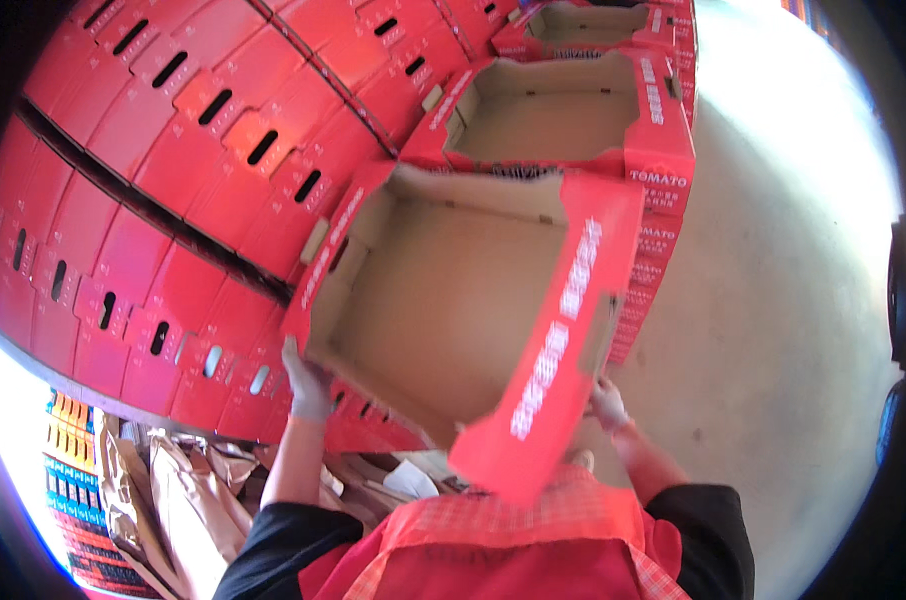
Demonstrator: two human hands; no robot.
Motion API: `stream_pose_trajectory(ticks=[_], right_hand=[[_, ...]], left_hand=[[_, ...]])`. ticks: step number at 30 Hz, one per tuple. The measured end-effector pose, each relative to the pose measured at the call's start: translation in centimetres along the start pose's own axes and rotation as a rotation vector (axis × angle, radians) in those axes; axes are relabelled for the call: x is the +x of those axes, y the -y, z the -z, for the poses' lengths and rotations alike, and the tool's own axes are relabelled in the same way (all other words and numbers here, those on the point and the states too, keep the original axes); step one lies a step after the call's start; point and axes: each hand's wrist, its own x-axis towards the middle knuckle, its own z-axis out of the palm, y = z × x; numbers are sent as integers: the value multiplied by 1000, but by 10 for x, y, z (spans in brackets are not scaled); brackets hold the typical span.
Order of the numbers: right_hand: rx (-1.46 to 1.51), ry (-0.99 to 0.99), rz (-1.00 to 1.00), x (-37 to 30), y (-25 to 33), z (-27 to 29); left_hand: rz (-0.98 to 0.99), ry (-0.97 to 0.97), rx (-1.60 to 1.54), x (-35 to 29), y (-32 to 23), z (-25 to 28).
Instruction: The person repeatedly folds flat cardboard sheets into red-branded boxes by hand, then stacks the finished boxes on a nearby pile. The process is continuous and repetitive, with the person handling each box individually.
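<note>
A red open-top cardboard box (553, 350) with a brown inside is held in front of my body, tilted and turned a little. My left hand (308, 385), in a pale glove, grips its near left corner. On the right side, my right hand (608, 405), also gloved, is closed on the box's outer wall; part of its fingers is hidden by the cardboard. Only bare brown cardboard shows inside the box. Just beyond it stands a stack of like red boxes (661, 165), the top one open upward.
A tall wall of stacked red boxes (213, 165) with dark hand slots rises at the left. Crumpled brown paper (198, 490) lies at the lower left, near orange and blue stacks (73, 450). Another red box stack (593, 25) is farther off. Grey floor (763, 330) stretches along the right.
</note>
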Motion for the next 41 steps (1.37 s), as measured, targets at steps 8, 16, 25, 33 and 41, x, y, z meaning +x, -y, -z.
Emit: stream_pose_trajectory(ticks=[8, 16, 25, 33, 41], right_hand=[[50, -68, -126, 5, 25, -2], [7, -71, -88, 48, 62, -5], [16, 22, -184, 25, 71, 13], [277, -559, -50, -20, 2, 227], [424, -846, 134, 96, -50, 374]], left_hand=[[149, -7, 120, 42, -13, -24], [187, 19, 2, 76, -9, -37], [218, 37, -93, 71, -6, -32], [168, 92, -94, 75, -6, -20], [56, 146, -123, 71, -6, -18]])
